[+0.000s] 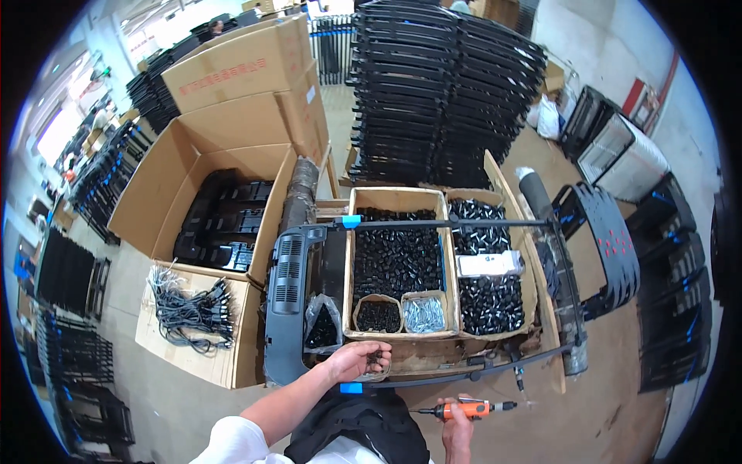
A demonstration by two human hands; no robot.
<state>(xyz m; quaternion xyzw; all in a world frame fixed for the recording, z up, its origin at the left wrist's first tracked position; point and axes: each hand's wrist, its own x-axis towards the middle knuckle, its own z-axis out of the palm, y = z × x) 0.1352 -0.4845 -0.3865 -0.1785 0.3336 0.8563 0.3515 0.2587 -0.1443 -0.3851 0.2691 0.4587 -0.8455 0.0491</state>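
Observation:
My left hand (354, 361) is cupped palm up over the near rail of a black metal frame (452, 377). Small dark screws (376, 359) lie in its curled fingers. In my right hand (457, 433), closed around its body, is an orange and black power screwdriver (473, 409), held low in front of the frame with its tip to the right. A long black plastic cover with vent slots (287, 286) forms the frame's left end. Beneath my left hand is a small container, partly hidden by it.
Inside the frame's outline stand boxes of black plastic caps (398, 251) and black fittings (487, 305), plus small bins of dark screws (379, 315) and silver screws (423, 314). A cable bundle (197, 313) and an open carton (147, 189) are left; stacked black frames (444, 93) rise behind.

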